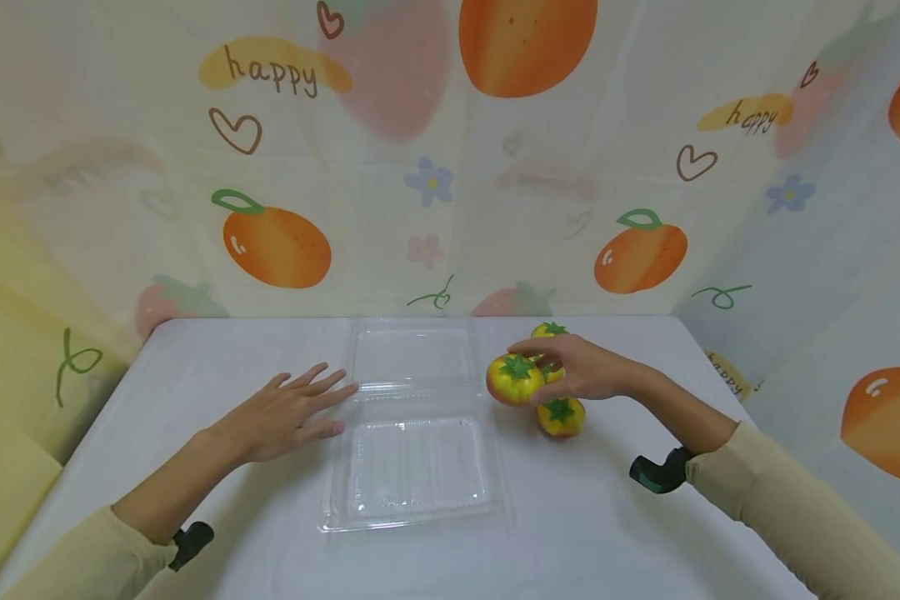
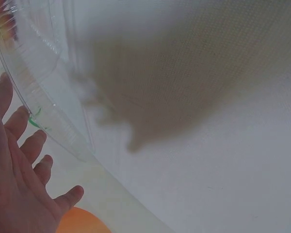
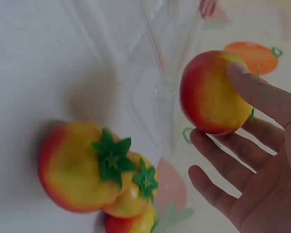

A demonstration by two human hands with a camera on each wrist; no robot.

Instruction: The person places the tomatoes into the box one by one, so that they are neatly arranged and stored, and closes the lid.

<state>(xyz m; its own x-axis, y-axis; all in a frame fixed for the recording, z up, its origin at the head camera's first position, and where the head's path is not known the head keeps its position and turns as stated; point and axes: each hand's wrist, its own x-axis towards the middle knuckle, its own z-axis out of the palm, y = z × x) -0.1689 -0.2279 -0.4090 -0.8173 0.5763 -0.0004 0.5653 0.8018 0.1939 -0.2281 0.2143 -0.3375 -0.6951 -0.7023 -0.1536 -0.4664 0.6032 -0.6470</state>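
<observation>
My right hand (image 1: 588, 367) grips a red-and-yellow fruit (image 1: 515, 379) with a green star-shaped top, like a tomato or persimmon. In the right wrist view the thumb and fingers hold this fruit (image 3: 213, 94) off the table. Three like fruits stand close together on the table: a front one (image 1: 561, 418), a back one (image 1: 547, 331) and one between them, partly behind my hand. A clear plastic clamshell box (image 1: 420, 475) lies unfolded in the middle. My left hand (image 1: 288, 415) is beside the box's left edge, fingers spread and holding nothing; whether they touch the box I cannot tell.
A white cloth covers the table (image 1: 607, 533). Behind it hangs a curtain (image 1: 495, 233) printed with fruit and hearts, which also runs along both sides. The box's lid half (image 1: 412, 354) lies flat toward the back edge.
</observation>
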